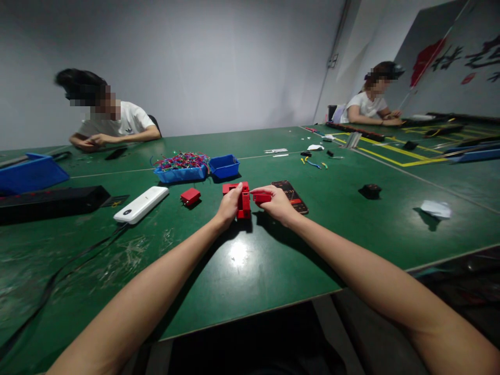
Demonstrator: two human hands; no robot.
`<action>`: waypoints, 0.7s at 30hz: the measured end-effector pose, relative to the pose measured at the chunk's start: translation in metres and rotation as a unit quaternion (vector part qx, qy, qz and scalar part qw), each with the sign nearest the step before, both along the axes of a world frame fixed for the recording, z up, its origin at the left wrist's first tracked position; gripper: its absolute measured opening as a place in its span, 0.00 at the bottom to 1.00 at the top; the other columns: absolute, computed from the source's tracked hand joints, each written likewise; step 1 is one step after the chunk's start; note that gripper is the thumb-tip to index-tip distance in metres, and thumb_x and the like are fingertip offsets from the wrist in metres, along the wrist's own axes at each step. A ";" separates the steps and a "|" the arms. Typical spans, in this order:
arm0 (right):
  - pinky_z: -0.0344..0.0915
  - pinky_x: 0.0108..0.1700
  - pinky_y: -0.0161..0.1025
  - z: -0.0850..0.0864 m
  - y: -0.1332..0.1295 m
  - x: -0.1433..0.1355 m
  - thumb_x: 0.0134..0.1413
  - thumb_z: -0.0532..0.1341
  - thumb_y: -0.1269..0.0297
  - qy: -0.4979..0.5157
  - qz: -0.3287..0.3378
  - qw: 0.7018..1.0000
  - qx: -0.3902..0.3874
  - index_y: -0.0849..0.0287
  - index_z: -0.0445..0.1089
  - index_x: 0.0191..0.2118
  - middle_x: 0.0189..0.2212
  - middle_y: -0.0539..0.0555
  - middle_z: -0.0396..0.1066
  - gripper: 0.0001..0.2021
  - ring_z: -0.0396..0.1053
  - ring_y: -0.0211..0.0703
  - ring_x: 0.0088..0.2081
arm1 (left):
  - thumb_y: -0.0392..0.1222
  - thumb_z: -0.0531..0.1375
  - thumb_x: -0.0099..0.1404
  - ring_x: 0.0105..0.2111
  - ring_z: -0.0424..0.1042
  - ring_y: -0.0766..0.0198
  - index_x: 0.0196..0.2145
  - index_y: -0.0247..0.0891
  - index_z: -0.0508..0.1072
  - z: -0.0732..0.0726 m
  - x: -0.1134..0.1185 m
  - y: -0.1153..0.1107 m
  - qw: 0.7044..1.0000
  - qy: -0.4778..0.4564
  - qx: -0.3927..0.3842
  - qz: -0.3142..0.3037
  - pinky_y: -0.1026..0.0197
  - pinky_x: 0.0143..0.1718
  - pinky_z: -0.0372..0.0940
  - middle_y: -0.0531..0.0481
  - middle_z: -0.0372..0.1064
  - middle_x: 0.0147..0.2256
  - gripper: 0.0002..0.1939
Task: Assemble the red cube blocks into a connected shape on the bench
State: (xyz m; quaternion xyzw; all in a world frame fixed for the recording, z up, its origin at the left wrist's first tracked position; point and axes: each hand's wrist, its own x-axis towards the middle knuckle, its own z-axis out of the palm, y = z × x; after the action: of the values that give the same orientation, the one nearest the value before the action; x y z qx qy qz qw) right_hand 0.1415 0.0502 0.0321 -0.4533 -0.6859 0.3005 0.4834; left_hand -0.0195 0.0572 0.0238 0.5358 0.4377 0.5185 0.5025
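Note:
My left hand is closed on a red blocky plastic part with slots in it, held upright just above the green table. Between the thumb and fingers of my right hand is a smaller red block, close to the right side of the larger part. A narrow gap separates the two. Behind my right hand lies a phone with a lit screen, partly covered by the hand. Another red block rests on the table to the left.
Two blue bins stand beyond my hands, one with coloured wires, the other a small bin. A white power bank with a cable lies left. Rightward are a black block and crumpled paper. Two people sit across the table.

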 end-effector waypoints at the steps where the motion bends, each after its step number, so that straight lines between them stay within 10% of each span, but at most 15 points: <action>1: 0.66 0.48 0.41 -0.001 0.001 0.001 0.34 0.58 0.81 -0.005 0.001 1.000 0.004 0.59 0.77 0.36 0.37 0.53 0.75 0.20 0.71 0.43 0.40 | 0.70 0.55 0.54 0.21 0.61 0.69 0.27 0.34 0.70 0.000 0.000 0.000 1.000 -0.003 -0.002 -0.001 0.64 0.25 0.58 0.53 0.66 0.21 0.31; 12: 0.65 0.31 0.35 0.007 -0.004 -0.005 0.45 0.64 0.61 0.177 0.032 0.976 -0.124 0.60 0.73 0.44 0.31 0.51 0.75 0.18 0.69 0.36 0.27 | 0.70 0.55 0.56 0.22 0.65 0.67 0.31 0.33 0.72 -0.003 -0.001 0.002 1.000 -0.009 0.001 -0.011 0.63 0.27 0.60 0.51 0.69 0.24 0.32; 21: 0.66 0.46 0.39 0.007 -0.006 -0.006 0.36 0.71 0.62 0.243 0.119 0.953 -0.134 0.60 0.73 0.35 0.32 0.51 0.75 0.16 0.71 0.37 0.35 | 0.69 0.56 0.55 0.25 0.66 0.67 0.33 0.34 0.73 -0.002 0.000 0.001 1.000 -0.021 0.002 -0.012 0.63 0.29 0.61 0.50 0.71 0.27 0.31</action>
State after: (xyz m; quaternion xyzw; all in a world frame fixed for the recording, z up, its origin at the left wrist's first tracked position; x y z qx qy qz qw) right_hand 0.1355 0.0440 0.0394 -0.3425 -0.5502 0.5461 0.5308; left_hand -0.0195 0.0583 0.0220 0.5310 0.4198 0.5245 0.5165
